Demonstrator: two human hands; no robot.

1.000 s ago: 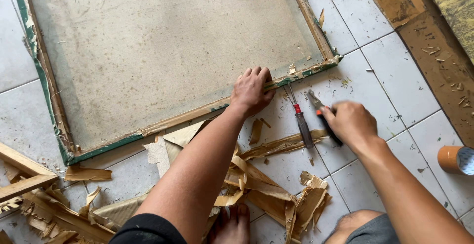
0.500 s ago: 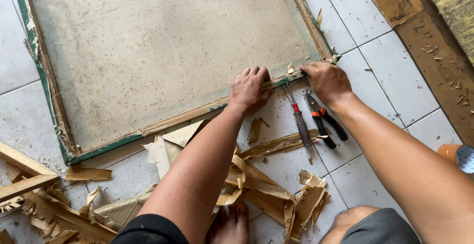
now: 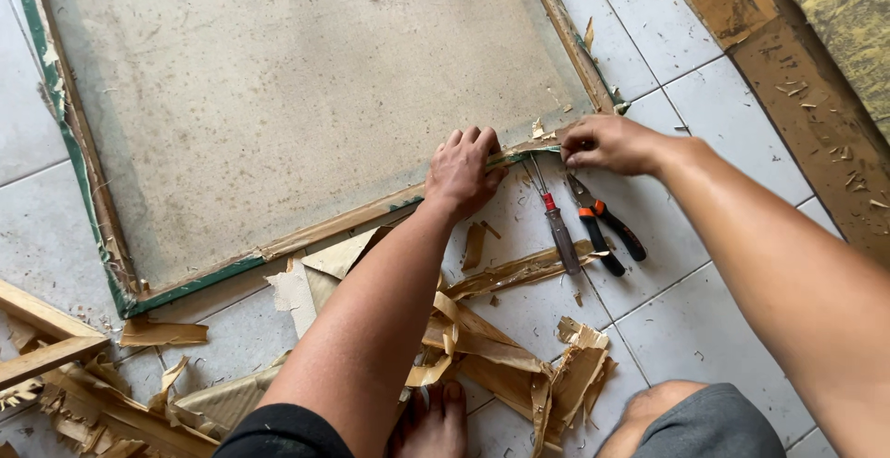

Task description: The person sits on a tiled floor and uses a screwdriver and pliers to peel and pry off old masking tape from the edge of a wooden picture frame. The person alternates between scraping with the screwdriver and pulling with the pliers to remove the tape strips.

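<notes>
**Peeling the lower edge strip off the framed panel**

My left hand [image 3: 468, 172] lies flat, fingers spread and pressing down on the lower edge of the framed panel [image 3: 297, 96], which rests on the tiled floor [image 3: 686, 310]. It grips nothing; it only pins the frame. My right hand [image 3: 607, 143] is pinched closed on the end of a thin strip [image 3: 528, 147] of brown edging near the panel's lower right corner, thumb and fingers together on it.

Just below my hands, on the tiles, lie a screwdriver [image 3: 556, 222] with a clear handle and red collar, and pliers [image 3: 603, 226] with black and orange grips, side by side and touching neither hand.

Judging by what lies about, a good part is done: torn brown paper and splintered strips [image 3: 491, 347] are heaped by my foot [image 3: 436, 421], and more wood scraps [image 3: 56, 365] sit at the lower left. What looks left is the brown strip along the lower edge, the green edging [image 3: 199, 277] at the left corner, and the side rails, which remain on the panel.
</notes>
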